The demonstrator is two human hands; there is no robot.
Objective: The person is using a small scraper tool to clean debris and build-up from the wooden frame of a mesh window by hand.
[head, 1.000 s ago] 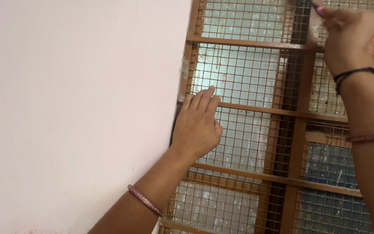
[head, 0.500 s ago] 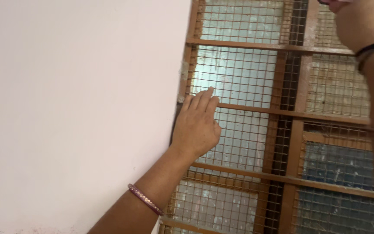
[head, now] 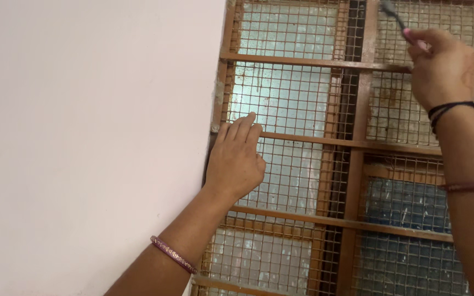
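Wire mesh (head: 292, 104) under my flat, open left hand (head: 235, 159); right hand (head: 440, 63) pinches a thin dark tool (head: 393, 13), maybe a brush, against it.

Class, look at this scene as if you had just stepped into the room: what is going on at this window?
A person stands close to a window covered by a brown wire mesh grille beside a pale pink wall. The left hand lies flat against the mesh near the wall edge, fingers together. The right hand is raised at the upper right, gripping a thin tool with a pink handle whose dark tip points up at the mesh. The glass behind looks grimy and streaked.
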